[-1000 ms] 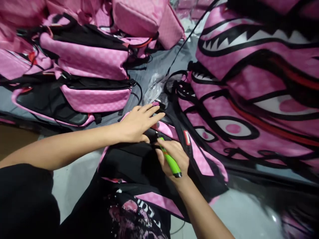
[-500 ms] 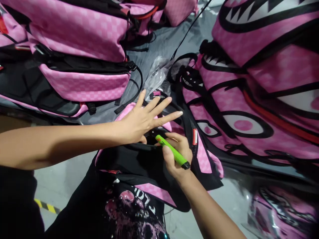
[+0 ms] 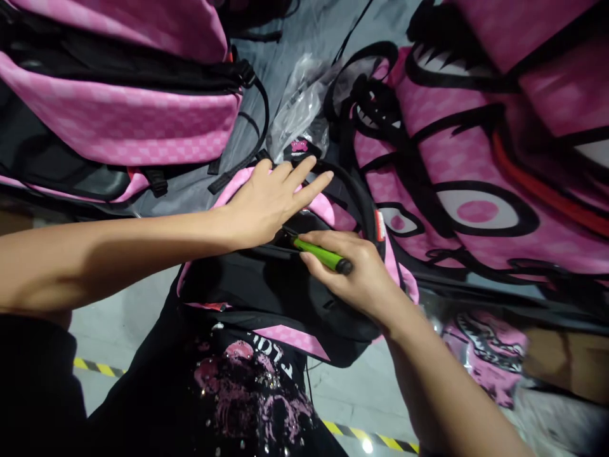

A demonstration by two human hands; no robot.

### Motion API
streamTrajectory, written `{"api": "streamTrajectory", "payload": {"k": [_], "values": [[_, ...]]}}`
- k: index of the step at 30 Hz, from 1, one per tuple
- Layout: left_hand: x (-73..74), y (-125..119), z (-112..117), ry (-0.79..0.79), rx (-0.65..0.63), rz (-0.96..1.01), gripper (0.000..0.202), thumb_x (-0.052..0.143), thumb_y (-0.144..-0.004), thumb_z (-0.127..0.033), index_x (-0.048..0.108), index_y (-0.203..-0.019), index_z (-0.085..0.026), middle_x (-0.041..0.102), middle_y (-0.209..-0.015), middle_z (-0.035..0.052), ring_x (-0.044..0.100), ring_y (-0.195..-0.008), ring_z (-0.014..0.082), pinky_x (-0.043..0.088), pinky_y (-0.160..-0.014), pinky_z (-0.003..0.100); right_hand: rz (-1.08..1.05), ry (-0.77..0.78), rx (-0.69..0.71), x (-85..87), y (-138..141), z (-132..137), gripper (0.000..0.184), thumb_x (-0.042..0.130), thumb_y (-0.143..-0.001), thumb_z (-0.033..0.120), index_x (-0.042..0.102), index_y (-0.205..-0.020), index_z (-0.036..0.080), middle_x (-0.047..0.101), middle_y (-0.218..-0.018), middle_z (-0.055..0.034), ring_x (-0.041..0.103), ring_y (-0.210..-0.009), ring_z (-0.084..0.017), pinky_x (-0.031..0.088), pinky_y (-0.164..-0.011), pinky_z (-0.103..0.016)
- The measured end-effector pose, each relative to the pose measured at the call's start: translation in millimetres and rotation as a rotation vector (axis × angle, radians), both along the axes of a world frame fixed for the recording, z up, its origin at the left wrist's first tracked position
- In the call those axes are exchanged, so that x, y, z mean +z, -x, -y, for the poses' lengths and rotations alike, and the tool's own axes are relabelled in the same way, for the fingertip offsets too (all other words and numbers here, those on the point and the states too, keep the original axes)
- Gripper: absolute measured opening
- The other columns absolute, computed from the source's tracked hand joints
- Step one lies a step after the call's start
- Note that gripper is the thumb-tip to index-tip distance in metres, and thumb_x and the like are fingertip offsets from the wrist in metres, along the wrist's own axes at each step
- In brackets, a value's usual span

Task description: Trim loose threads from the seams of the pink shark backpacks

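The bag (image 3: 285,279) is overlapping the counter (image 3: 188,203); the left hand (image 3: 261,206), fingers apart, is likely steadying it, while the right hand (image 3: 359,270) is clamping its grip on the green tool (image 3: 321,254), seemingly for control.

Around the black backpack (image 3: 280,279), blocked at ten o'clock by stacked pink bags (image 3: 143,124), at two by shark-faced backpacks (image 3: 457,152); narrowly passable at twelve over grey sheeting (image 3: 309,38), past crumpled plastic (image 3: 297,105) and a loose strap (image 3: 233,171); open at eight over floor (image 3: 104,336)

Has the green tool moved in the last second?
Yes: the green tool has swung its black end upward in view, nearer level with the red tag.
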State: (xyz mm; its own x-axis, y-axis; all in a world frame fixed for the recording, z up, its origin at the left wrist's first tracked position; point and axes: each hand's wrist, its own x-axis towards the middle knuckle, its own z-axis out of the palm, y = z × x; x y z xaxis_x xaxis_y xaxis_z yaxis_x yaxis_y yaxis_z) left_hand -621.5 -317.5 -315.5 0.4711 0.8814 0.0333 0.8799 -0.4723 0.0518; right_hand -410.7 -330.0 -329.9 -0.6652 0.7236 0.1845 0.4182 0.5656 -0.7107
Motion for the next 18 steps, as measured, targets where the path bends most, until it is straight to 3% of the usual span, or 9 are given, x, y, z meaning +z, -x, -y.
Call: {"api": "streamTrajectory", "payload": {"k": [3,6,9,12,18], "values": [[0.3,0,-3,0.032,0.023,0.020,0.092,0.064,-0.078,-0.030,0.019,-0.157,-0.018,0.023,-0.164,0.0182,0.043,-0.132,0.0423,0.034,-0.103,0.061,0.077,-0.104,-0.018,-3.2,4,3,0.019,0.064,-0.089,0.025,0.073,-0.106,0.020,0.078,-0.104,-0.0065,0.074,-0.092,-0.024,0.055,-0.085,-0.040],[6.4,-2,-4,0.086,0.064,-0.059,0.091,0.055,-0.081,-0.042,0.010,-0.158,-0.020,0.017,-0.167,0.0132,0.035,-0.137,0.0426,0.034,-0.102,0.066,0.083,-0.157,-0.042,-6.1,6,7,0.020,0.063,-0.090,0.023,0.071,-0.107,0.020,0.077,-0.103,-0.0070,0.074,-0.091,-0.024,0.054,-0.085,-0.042],[13.7,-4,-4,0.146,0.089,-0.106,0.089,0.053,-0.086,-0.041,0.007,-0.158,-0.016,0.012,-0.167,0.0149,0.035,-0.136,0.0411,0.034,-0.104,0.061,0.045,-0.167,-0.083,-10.1,10,9,0.019,0.063,-0.089,0.022,0.071,-0.107,0.021,0.077,-0.101,-0.0072,0.073,-0.091,-0.024,0.055,-0.085,-0.042],[17.4,-5,-4,0.224,0.107,-0.079,0.097,0.059,-0.088,-0.047,0.003,-0.159,-0.012,0.006,-0.166,0.0201,0.030,-0.137,0.0418,0.025,-0.109,0.057,-0.007,-0.158,-0.134,-14.4,16,11,0.018,0.064,-0.089,0.022,0.072,-0.105,0.021,0.077,-0.098,-0.0066,0.071,-0.091,-0.024,0.056,-0.084,-0.041],[14.5,-4,-6,0.259,0.122,-0.034,0.104,0.065,-0.085,-0.056,0.005,-0.160,-0.016,0.005,-0.167,0.0157,0.027,-0.137,0.0422,0.022,-0.110,0.059,0.004,-0.153,-0.239,-17.1,24,16,0.016,0.068,-0.086,0.027,0.075,-0.099,0.019,0.077,-0.092,-0.0078,0.071,-0.086,-0.024,0.054,-0.085,-0.044]]}}
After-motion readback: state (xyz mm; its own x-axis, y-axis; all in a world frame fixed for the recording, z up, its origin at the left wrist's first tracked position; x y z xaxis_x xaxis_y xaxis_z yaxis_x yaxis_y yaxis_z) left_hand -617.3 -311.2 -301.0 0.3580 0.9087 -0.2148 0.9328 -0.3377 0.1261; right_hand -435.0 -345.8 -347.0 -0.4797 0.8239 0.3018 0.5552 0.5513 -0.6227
